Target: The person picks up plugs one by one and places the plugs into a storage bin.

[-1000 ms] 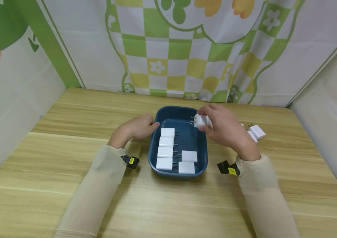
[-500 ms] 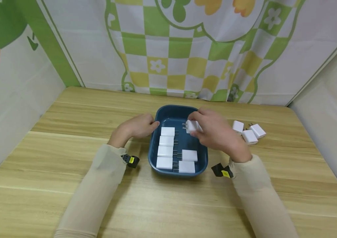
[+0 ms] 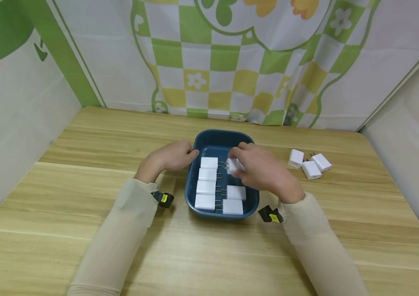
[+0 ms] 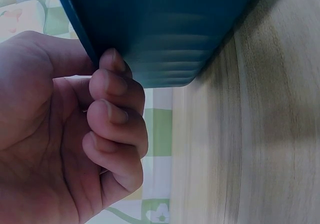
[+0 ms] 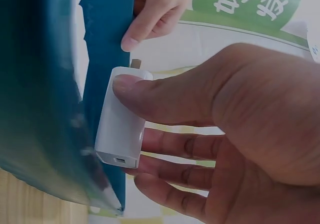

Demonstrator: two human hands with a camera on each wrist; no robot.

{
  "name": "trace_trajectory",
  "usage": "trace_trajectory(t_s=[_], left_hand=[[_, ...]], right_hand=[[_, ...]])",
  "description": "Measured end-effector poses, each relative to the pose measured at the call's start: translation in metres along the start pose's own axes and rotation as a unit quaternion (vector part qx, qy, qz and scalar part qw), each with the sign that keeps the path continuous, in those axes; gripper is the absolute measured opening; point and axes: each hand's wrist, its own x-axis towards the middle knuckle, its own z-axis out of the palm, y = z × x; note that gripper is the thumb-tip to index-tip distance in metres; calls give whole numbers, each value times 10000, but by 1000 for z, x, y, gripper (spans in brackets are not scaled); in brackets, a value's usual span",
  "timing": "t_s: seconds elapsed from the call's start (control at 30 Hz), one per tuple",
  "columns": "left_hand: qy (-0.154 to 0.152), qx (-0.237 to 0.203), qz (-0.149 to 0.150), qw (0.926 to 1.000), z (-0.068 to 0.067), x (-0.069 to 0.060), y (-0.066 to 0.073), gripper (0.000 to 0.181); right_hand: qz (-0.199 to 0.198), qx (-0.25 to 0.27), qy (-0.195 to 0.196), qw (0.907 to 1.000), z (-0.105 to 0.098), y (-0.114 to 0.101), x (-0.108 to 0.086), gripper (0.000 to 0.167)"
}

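Observation:
A blue rectangular tub (image 3: 221,139) stands on the table. My left hand (image 3: 174,157) grips its left wall; in the left wrist view the curled fingers (image 4: 117,119) lie against the outside, with the thumb over the rim. My right hand (image 3: 265,168) pinches a white USB charger (image 3: 233,165) over the tub's right half, prongs pointing left. The right wrist view shows that charger (image 5: 122,121) between thumb and fingers, its port end toward the camera. Several white chargers (image 3: 206,187) form a column along the tub's left side, prongs to the right. Two more chargers (image 3: 236,192) lie at the front right, prongs facing left.
Three loose white chargers (image 3: 311,169) lie on the wooden table (image 3: 209,255) right of the tub. Behind the table hangs a green and yellow checked curtain (image 3: 209,82). Black wrist cameras (image 3: 165,200) sit under both wrists.
My right hand has carried the charger left and nearer to me, from the tub's right rim to beside the column's prongs. The left hand keeps its place on the wall.

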Motion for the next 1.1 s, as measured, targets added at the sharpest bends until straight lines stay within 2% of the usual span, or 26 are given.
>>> trace_trajectory(t_s=[0.33,0.7,1.1], left_hand=[[7,18,-43,10000,1,1,0,48],[-7,52,-17,10000,0,0,1,49],[-14,8,-91,10000,1,-1,1,47]], right_hand=[[-48,-20,-167,9998,8,2,2,39],[79,-96,-605,9981,13,4,7,38],[162,-276,-767,9965,18,4,9,37]])
